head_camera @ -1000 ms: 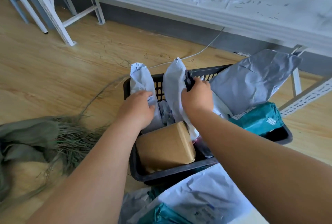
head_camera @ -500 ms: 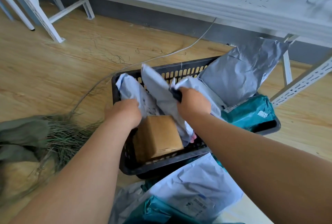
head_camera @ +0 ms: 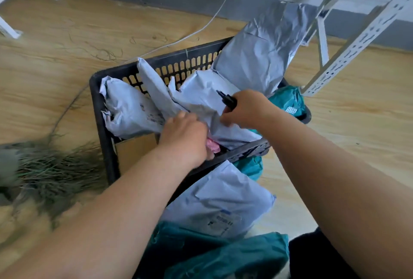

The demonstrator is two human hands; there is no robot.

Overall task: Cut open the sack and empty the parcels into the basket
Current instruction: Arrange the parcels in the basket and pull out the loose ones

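Both hands have shifted since half a second ago: the left hand (head_camera: pixel 186 137) has moved rightward off the white crumpled plastic mailer bag (head_camera: pixel 131 111) at the basket's left end and now sits over the basket's near middle, while the right hand (head_camera: pixel 248 108) has swung out toward the right with the tool. The brown cardboard box that showed before is now mostly hidden under the left forearm.

The black slotted plastic basket (head_camera: pixel 105 144) stands on the light wooden floor (head_camera: pixel 55 59), tilted in the view. The left hand's fingers are curled down among the parcels, against a white folded mailer bag (head_camera: pixel 201 97) in the middle and just above a small pink wrapped item (head_camera: pixel 213 145); exactly what they pinch I cannot tell. The right hand's fingers are closed round a black-handled cutting tool (head_camera: pixel 226 98), whose tip points up and to the left over the middle mailer.

A large grey crinkled plastic mailer (head_camera: pixel 263 55) stands upright at the basket's far right corner, rising above the rim. A teal plastic parcel with a white label (head_camera: pixel 288 104) lies at the right end, partly over the rim. Outside the basket, near its front wall, lie another white mailer with a printed label (head_camera: pixel 223 205) and teal plastic parcels (head_camera: pixel 223 256). The grey-green woven sack with frayed threads (head_camera: pixel 44 167) lies on the floor to the left, blurred. A thin white cord (head_camera: pixel 201 28) runs across the floor toward the wall, and white slotted metal shelf legs (head_camera: pixel 357 43) stand at the right.
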